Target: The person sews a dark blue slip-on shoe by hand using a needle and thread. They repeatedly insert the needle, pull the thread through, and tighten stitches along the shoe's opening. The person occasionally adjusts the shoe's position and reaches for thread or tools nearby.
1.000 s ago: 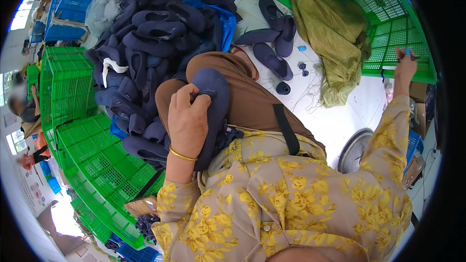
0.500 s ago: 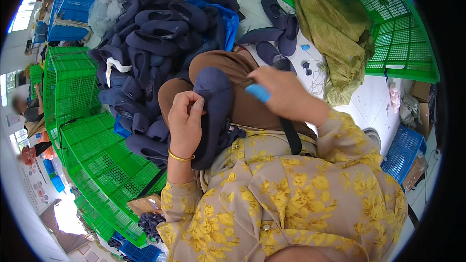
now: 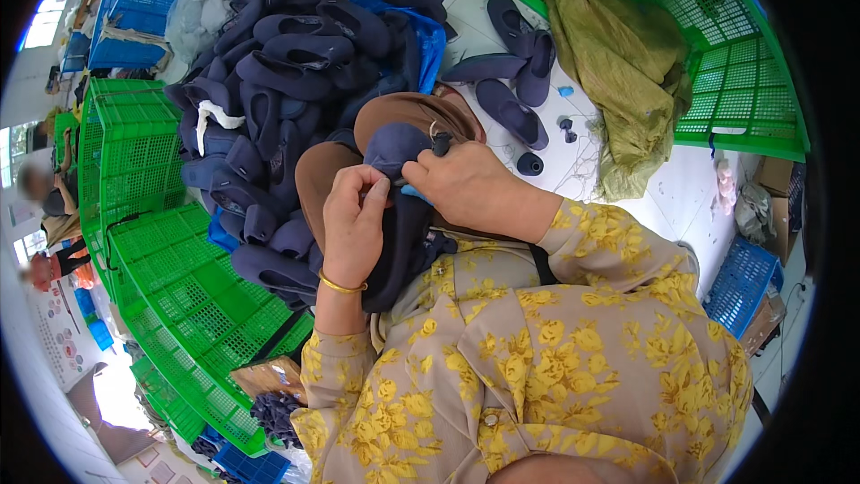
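A navy slip-on shoe (image 3: 399, 145) rests on my lap with its toe pointing away from me. My left hand (image 3: 352, 226) is closed, thumb and forefinger pinching the shoe near the toe's opening. Pressed up close on the right, my right hand (image 3: 475, 181) has its fingers bent in at the same spot. Out of its top sticks a small black tool (image 3: 440, 140) with a curved metal part; the rest is hidden in the fist. A bit of blue wrap (image 3: 412, 191) shows at a finger of this hand. Where the fingertips meet, details are too small to tell.
A big heap of navy shoes (image 3: 296, 54) lies ahead and left, beside green crates (image 3: 206, 296). More shoes (image 3: 511, 112), a dark spool (image 3: 529, 163) and loose thread are on the white floor. An olive sack (image 3: 618, 81) leans near another green crate (image 3: 743, 90).
My right hand has swung left from over my thigh to the shoe's toe, beside my left hand. The black tool now shows in it. My left hand keeps its pinch.
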Tool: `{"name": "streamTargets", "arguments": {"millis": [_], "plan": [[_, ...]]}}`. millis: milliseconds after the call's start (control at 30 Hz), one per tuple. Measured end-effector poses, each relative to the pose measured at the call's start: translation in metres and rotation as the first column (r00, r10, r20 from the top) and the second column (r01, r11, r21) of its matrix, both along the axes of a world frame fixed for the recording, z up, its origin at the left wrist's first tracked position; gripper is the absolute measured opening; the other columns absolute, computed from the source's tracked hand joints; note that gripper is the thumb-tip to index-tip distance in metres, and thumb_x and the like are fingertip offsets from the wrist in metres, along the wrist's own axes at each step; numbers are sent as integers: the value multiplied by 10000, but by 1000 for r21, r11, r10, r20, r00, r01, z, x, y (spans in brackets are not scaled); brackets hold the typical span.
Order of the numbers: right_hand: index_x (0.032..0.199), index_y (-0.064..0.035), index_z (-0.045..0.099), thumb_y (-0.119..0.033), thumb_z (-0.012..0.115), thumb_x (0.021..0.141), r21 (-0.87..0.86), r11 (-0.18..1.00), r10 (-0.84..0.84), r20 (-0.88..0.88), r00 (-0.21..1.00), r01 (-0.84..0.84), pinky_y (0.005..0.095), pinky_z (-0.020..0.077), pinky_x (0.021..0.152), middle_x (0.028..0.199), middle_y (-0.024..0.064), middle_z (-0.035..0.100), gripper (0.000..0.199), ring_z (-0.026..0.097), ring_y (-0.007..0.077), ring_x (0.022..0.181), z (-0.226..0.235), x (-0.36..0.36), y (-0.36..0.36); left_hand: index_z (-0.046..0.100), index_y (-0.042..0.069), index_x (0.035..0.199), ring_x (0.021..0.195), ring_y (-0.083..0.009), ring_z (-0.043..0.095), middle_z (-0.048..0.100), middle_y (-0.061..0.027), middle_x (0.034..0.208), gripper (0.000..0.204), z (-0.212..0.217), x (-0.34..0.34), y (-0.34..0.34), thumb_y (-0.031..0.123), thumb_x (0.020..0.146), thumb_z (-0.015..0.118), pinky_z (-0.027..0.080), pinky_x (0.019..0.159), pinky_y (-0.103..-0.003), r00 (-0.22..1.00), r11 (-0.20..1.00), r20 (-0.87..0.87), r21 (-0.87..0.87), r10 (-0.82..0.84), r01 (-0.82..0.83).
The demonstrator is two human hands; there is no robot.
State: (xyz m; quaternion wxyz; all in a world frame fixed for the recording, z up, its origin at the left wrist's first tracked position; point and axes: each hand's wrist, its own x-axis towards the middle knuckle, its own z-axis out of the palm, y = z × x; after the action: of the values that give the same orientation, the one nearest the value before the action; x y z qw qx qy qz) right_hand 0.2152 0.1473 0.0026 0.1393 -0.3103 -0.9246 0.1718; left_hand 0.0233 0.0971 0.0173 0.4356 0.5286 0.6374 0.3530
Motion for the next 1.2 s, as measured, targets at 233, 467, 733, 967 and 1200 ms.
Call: {"name": "streamTargets", "arguments": {"millis": [233,467,733,967,1200], "plan": [[1036,-64,552,-256,639,902,-368,920,-221,-200,954,136,380,515,638,947,104,658,250,670,289,735,6,17,9,542,25,1127,892,-87,585,603,-37,1068,249,35,-24,-4,53,903,646,509,776,-240,968,989,203,-26,149,-147],[1102,-110,620,-58,639,783,-374,926,-106,-391,914,-53,364,504,687,937,92,646,324,644,313,820,0,6,6,563,20,1138,848,-163,606,632,-90,994,425,18,-41,-41,119,776,763,493,747,-277,791,996,-608,-10,-73,85],[1078,-71,611,-39,623,873,-633,774,-358,-424,832,9,279,467,660,909,44,642,208,568,143,735,-3,14,-8,606,1,971,687,-50,513,576,16,774,69,13,-43,-69,29,909,612,430,624,-207,952,954,-81,-23,297,-299],[981,-37,608,-56,614,891,-692,715,-477,-373,796,104,254,442,647,838,26,622,92,533,87,720,-13,8,-12,576,1,979,723,-41,506,567,18,811,61,25,-64,-93,41,936,593,430,654,-200,888,884,89,91,451,-459],[917,-32,587,-40,603,892,-683,723,-502,-416,759,104,219,384,704,841,-31,536,32,443,74,756,-21,12,-9,637,23,980,742,-106,588,632,-25,847,155,51,-207,-172,54,834,679,466,663,-250,513,501,280,121,811,-857]]}}
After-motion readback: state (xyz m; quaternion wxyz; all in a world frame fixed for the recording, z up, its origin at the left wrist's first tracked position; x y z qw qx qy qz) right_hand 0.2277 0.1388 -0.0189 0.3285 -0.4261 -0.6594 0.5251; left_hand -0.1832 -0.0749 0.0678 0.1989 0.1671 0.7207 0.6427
